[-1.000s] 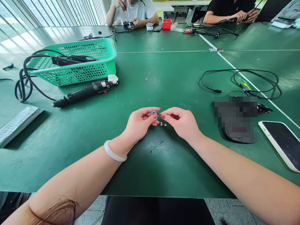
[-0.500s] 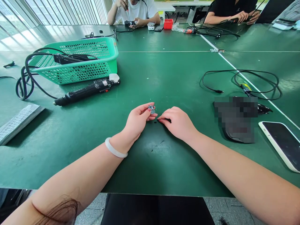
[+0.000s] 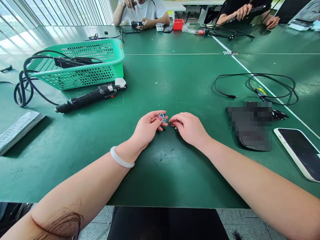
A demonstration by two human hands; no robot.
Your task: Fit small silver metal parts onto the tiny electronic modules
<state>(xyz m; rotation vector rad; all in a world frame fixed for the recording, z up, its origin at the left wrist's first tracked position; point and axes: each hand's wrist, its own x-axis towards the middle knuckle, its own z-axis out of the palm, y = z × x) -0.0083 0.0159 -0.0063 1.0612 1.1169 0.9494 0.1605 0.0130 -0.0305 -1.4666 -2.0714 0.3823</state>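
My left hand (image 3: 147, 126) pinches a small blue-and-white piece like a tiny circuit board (image 3: 162, 117) between thumb and fingers, just above the table. Close on its right is my right hand (image 3: 191, 128), its thumb and forefinger curled together and pointing toward the board. A small dark, shiny bit (image 3: 176, 129) shows beneath the right thumb; whether the fingers grip it I cannot tell. Under the left fingertips lies a tiny black piece (image 3: 164, 129), partly covered. The two hands are apart by a narrow gap.
On the left are a green basket (image 3: 85, 74) with cables, a black electric screwdriver (image 3: 90, 97) and a paper-covered block (image 3: 21, 130). To the right lie a coiled cable (image 3: 272, 76), a blurred dark pouch (image 3: 250, 128) and a phone (image 3: 300, 153). Two people work across the table.
My right fingers have shifted slightly, and a shiny bit now shows under the thumb. The left hand still holds the board. Across the table, the person at right has raised a dark tool.
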